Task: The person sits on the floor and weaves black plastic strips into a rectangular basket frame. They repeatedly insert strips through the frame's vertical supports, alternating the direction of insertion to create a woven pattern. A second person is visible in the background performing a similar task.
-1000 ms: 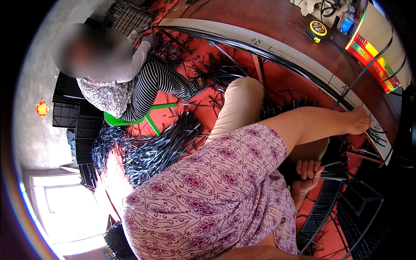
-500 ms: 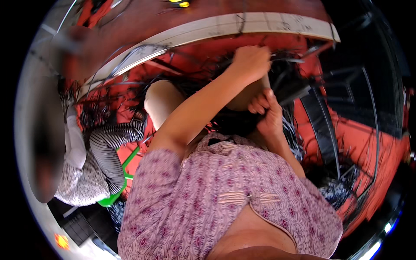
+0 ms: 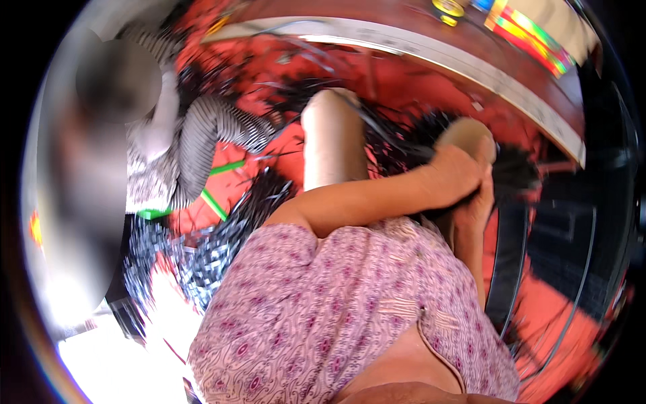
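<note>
My left hand reaches across my body to my right knee, its fingers curled. My right hand meets it from below, close beside the same knee and touching or nearly touching the left. Both look closed, but motion blur and the overlap hide what is between them. Thin black strips lie tangled between my knees and beyond them. More dark strips bunch just past my hands.
Ahead runs a dark red table with a pale edge, bearing a yellow roll and a colourful packet. At left sits a person in striped trousers, near a green stool. A metal-framed chair stands right.
The view has swung left, bringing the seated person nearer the middle. My left hand has come back toward me from its raised spot, and the two hands now meet at the right knee.
</note>
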`<state>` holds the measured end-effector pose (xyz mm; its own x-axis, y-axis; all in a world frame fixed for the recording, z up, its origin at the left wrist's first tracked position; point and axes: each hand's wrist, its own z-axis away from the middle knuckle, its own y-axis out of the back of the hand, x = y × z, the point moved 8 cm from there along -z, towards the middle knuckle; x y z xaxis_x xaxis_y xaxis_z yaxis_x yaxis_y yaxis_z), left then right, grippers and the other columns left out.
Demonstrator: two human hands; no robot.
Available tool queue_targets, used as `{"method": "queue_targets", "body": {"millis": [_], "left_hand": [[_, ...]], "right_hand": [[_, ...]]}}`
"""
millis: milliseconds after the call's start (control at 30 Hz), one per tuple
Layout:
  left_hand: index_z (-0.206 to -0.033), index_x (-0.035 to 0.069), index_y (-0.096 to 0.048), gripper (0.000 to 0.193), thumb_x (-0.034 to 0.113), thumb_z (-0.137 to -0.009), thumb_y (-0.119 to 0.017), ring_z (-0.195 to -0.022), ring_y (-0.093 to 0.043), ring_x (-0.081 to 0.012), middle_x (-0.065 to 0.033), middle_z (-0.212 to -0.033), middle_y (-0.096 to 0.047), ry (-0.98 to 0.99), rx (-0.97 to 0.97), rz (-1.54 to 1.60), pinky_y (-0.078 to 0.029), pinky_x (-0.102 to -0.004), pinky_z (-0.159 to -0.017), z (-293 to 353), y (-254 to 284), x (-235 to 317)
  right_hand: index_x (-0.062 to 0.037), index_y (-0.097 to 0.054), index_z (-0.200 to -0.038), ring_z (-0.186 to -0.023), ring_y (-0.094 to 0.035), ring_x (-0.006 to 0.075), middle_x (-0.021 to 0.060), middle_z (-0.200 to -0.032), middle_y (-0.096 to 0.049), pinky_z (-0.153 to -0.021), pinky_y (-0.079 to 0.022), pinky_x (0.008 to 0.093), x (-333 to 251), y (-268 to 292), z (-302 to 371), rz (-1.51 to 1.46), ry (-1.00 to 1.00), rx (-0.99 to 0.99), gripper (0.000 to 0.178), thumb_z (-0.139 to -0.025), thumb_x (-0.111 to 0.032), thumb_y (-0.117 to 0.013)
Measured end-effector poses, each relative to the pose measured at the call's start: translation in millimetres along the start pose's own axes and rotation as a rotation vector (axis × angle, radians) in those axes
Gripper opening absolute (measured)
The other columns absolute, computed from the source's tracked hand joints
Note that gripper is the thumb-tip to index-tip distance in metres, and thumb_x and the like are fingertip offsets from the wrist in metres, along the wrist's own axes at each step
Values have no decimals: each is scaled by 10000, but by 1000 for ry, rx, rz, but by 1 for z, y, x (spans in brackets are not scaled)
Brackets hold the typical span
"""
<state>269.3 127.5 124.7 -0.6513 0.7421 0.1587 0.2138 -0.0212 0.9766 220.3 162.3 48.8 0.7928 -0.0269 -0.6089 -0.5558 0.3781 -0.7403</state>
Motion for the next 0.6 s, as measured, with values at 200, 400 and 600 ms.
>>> {"method": "queue_targets", "body": {"millis": [200,400,600], "left_hand": [[-1430,-123,-195,723,143,-846,-527,-664,-643,-341,-163,-762,-657,-9,-23,197,-498,-429,-568,52,17,-19],[-1439,-33,-260,922,193,-700,-763,-1171,-480,-382,-244,-1177,-546,-72,154,682,-365,-459,-990,116,66,-51],[-1005,30,-646,379,353,-824,-725,-884,-604,-232,-70,-893,-622,248,969,-133,-476,-394,-775,298,239,-83]], "right_hand": [[-56,-396,-1427,-1273,-465,271,123,-1395,-477,-1078,-358,409,18,-25,21,315,6,-122,540,-990,-371,-423],[-126,-472,-828,-767,-470,137,-10,-791,-471,-719,-397,285,24,-57,30,-11,-94,-185,287,-991,-361,-491],[-121,-483,-826,-845,-514,201,18,-827,-518,-759,-418,335,9,-19,4,-36,-75,-204,303,-973,-383,-524]]}}
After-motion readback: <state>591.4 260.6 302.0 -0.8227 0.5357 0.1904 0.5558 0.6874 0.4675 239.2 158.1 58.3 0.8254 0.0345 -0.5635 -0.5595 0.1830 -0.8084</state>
